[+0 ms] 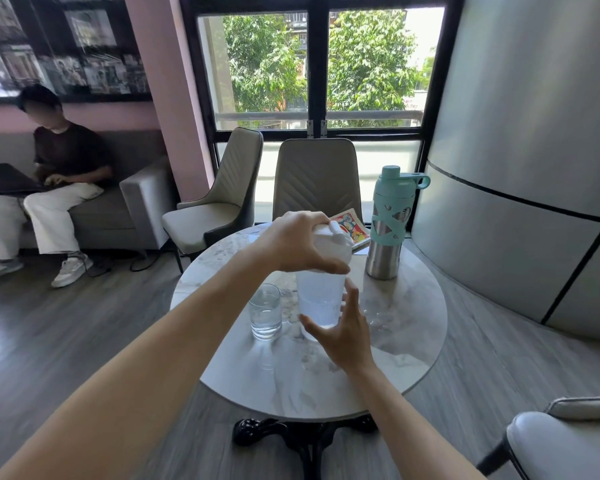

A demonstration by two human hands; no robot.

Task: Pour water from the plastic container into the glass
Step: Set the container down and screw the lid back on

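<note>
Head view shows the left hand clamped on the translucent plastic container's white lid, right hand spread beside its base, the clear drinking glass just left holding some water; whether pouring is done or pending is unclear.

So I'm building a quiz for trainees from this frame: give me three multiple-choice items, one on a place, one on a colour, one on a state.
1. Where does the glass stand relative to the plastic container?
A. to its left
B. behind it
C. on top of it

2. What colour is the cap of the steel bottle?
A. red
B. teal
C. black

3. What is the left hand doing?
A. resting flat on the table
B. gripping the container's white lid
C. holding the glass

Answers: 1 A, the glass stands just left of the container; 2 B, cap and sleeve are teal; 3 B, its fingers wrap the lid while the right hand spreads open around the body.
</note>
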